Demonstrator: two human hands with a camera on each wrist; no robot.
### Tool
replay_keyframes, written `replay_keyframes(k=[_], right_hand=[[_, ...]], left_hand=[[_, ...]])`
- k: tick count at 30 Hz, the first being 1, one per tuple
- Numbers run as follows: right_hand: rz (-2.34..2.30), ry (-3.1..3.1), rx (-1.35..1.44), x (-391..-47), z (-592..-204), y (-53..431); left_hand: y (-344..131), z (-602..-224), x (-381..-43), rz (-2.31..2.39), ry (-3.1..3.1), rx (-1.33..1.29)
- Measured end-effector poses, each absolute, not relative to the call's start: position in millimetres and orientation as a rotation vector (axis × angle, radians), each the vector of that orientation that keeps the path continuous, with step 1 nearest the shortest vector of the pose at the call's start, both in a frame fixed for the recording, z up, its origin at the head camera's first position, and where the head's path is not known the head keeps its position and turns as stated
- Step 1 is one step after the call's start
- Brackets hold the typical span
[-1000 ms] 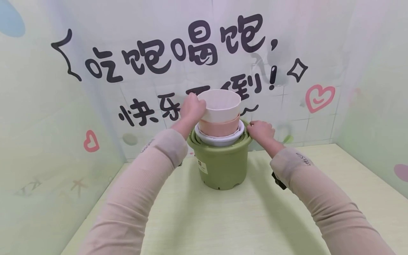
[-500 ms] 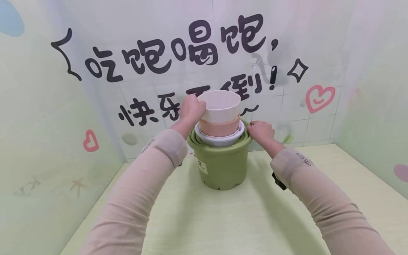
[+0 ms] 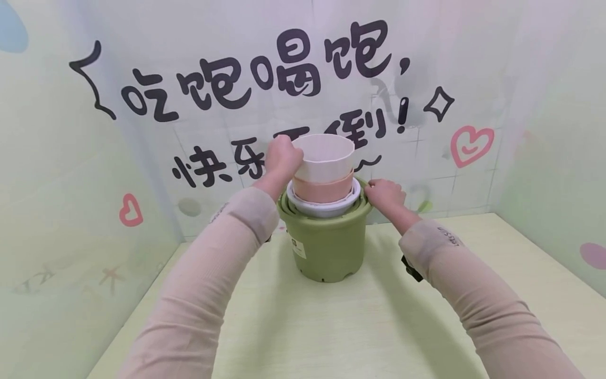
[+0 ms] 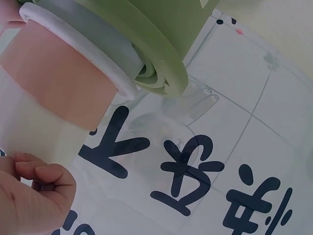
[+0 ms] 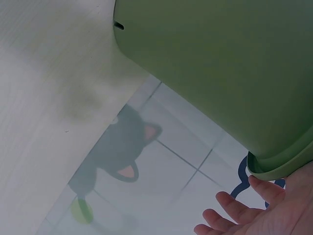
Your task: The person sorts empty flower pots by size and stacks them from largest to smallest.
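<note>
A stack of nested flowerpots stands on the table. Its outermost one is a large green flowerpot with a label, and more green rims show inside. Above them sits a pale lavender-white pot, then a pink pot, with a white pot on top. My left hand pinches the white pot's rim on its left side; curled fingers show in the left wrist view. At the right, my right hand holds the green rim. In the right wrist view its fingers lie under that rim, thumb hidden.
The pale wooden table runs out in front of the pots. Close behind stands a back wall with large black lettering. Side walls close off the left and right.
The head view has shifted slightly, so the scene sits a little further left. Both hands keep their places on the pots, and the stack looks the same.
</note>
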State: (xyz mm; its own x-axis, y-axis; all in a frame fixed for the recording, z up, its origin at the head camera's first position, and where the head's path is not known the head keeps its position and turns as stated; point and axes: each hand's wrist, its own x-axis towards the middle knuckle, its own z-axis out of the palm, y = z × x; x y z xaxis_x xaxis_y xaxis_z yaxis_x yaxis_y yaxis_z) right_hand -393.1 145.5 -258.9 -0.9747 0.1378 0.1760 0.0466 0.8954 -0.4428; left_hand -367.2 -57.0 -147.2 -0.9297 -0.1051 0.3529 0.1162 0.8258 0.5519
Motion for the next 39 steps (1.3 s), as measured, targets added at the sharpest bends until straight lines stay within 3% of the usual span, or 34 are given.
replay_keyframes(k=[23, 34, 39], right_hand=[[0.656, -2.845, -0.124, -391, -256, 143], [0.565, -2.873, -0.057, -391, -257, 148], [0.538, -2.884, 0.157, -390, -256, 162]], left_hand=[[-58, -151, -370, -0.671, -2.656, 0.089], [-100, -177, -367, -0.551, -2.55, -0.096], [-131, -199, -363, -0.475, -2.587, -0.123]])
